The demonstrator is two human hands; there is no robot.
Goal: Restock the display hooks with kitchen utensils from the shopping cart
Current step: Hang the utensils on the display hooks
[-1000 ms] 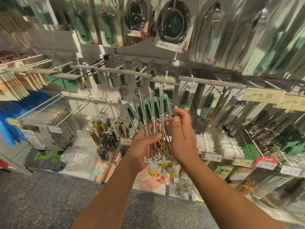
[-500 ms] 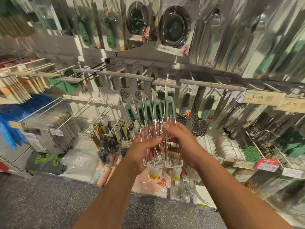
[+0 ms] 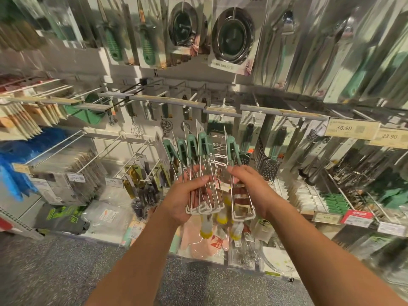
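Both hands holding green-handled utensils in front of the display hooks

The left hand (image 3: 187,195) is gripping a fanned bundle of green-handled utensils (image 3: 194,164), thumb lying across the metal shafts, white ends hanging below the palm; the right hand (image 3: 249,188) is gripping one separate utensil (image 3: 231,171) just beside the bundle, handle pointing up; both are being held in mid-air below the grey hook rail (image 3: 167,100); boxed graters (image 3: 268,166) are hanging behind the right hand; a price label (image 3: 351,128) is reading 36.90; speckled floor (image 3: 55,268) is lying below
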